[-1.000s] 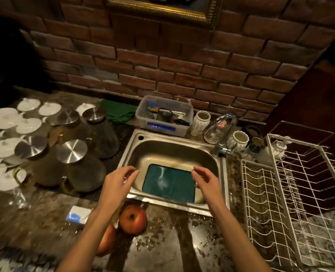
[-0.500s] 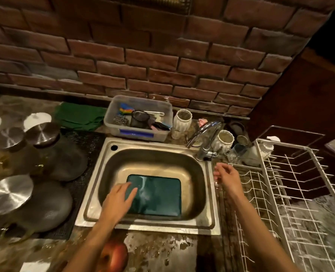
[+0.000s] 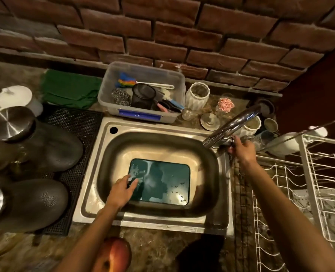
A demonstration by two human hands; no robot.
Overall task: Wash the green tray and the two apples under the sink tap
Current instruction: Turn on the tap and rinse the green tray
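The green tray point(image 3: 162, 181) lies flat on the bottom of the steel sink point(image 3: 155, 216), wet with droplets. My left hand point(image 3: 122, 190) reaches into the basin, fingers spread and resting on the tray's left edge. My right hand point(image 3: 241, 151) is closed around the handle at the base of the chrome tap point(image 3: 233, 125), whose spout points up and right, away from the basin. One red apple point(image 3: 113, 254) sits on the wet counter at the bottom edge, partly behind my left forearm. The second apple is out of view.
A clear plastic tub of scrubbers and brushes point(image 3: 143, 91) stands behind the sink, beside white ribbed jars point(image 3: 197, 95). Dark glass jugs with steel lids point(image 3: 35, 146) crowd the left counter on a black mat. A white wire dish rack point(image 3: 300, 193) fills the right. A green cloth point(image 3: 70, 89) lies at the back left.
My right hand moved from above the rack up to the tap handle and closed on it. My left hand slid further onto the tray. The camera moved closer over the sink.
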